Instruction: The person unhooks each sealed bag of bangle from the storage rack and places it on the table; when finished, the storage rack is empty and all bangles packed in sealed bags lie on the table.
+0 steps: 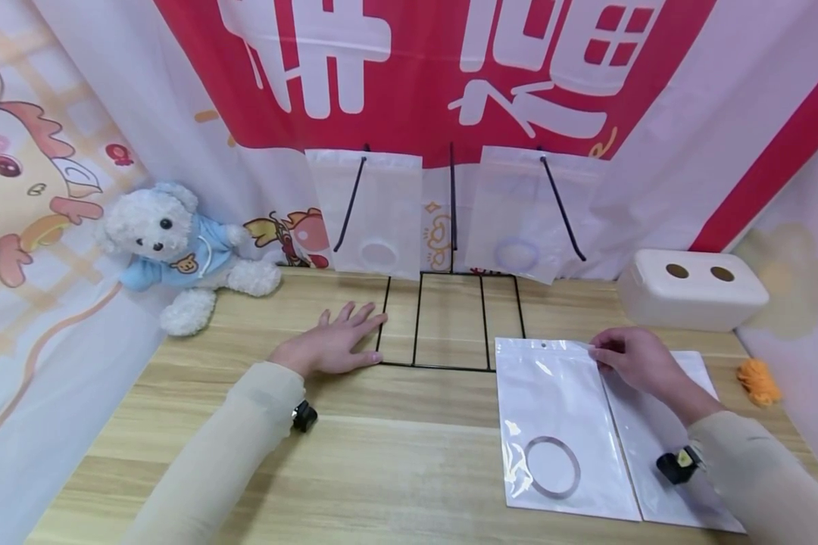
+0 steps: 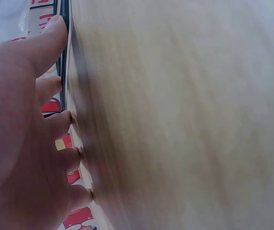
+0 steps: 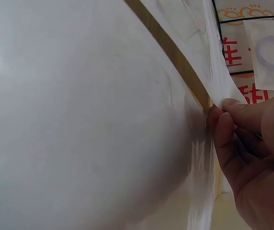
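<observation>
In the head view my right hand (image 1: 637, 363) pinches the top right corner of a white plastic zip bag (image 1: 552, 393) between thumb and fingertip. A ring-shaped bangle (image 1: 552, 467) shows near the bag's lower end. Under my right wrist lies a second white bag (image 1: 664, 446), partly covered by the hand and sleeve. My left hand (image 1: 337, 341) rests on the table with fingers spread, fingertips at the left side of a black wire rack (image 1: 450, 369). From the rack's outer prongs hang two more bags, the left bag (image 1: 375, 204) and the right bag (image 1: 518, 212), each with a ring inside.
A white plush bear (image 1: 198, 250) in a blue hoodie sits at the back left. A cream box (image 1: 691, 291) with two holes stands at the back right, and an orange bundle (image 1: 759, 381) lies in front of it. The rack's middle prong (image 1: 453, 204) carries no bag.
</observation>
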Demonstrator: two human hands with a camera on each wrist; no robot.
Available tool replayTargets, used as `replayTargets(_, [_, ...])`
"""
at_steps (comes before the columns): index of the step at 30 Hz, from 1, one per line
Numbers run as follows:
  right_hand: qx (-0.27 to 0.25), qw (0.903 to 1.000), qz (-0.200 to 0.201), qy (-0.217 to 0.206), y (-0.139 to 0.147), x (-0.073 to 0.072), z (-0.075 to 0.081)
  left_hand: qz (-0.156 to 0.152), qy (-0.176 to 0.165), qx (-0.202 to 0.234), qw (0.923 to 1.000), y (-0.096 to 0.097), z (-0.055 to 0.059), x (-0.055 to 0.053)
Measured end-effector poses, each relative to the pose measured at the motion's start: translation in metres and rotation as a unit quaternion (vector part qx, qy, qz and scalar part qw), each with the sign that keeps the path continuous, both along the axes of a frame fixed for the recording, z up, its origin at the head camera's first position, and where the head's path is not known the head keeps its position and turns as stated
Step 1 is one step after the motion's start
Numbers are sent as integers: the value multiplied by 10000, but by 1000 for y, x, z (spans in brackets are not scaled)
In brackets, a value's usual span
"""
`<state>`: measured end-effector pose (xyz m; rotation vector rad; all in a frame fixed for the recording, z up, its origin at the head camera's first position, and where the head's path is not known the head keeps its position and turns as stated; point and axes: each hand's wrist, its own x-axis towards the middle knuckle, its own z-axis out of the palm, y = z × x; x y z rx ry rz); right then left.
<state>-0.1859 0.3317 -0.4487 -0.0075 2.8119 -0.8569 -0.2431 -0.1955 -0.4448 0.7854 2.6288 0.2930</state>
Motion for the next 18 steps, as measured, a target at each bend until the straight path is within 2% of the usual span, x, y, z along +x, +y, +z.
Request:
replayTargets(12, [242,9996,62,-108,1,-2,8,20,-26,36,10000,1,1,0])
replayTargets(18, [158,9993,2,-336,4,-2,14,23,-19,26,10000,0,1,0])
